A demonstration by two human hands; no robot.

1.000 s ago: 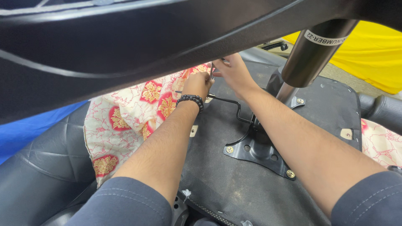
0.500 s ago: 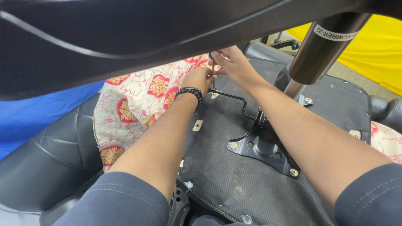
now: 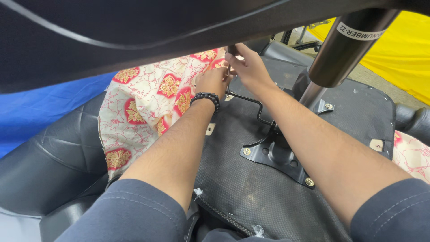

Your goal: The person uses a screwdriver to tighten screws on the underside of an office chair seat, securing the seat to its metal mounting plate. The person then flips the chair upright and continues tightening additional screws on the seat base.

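both hands (image 3: 233,74) pinch a thin metal tool (image 3: 229,69) above the chair base (image 3: 251,188).

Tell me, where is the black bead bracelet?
In the head view, the black bead bracelet sits on the wrist of the left hand, left of the middle, above the black chair underside and beside the red-and-cream patterned cloth.

Both arms outstretched, left hand (image 3: 214,81) and right hand (image 3: 249,67) touching, fingers curled
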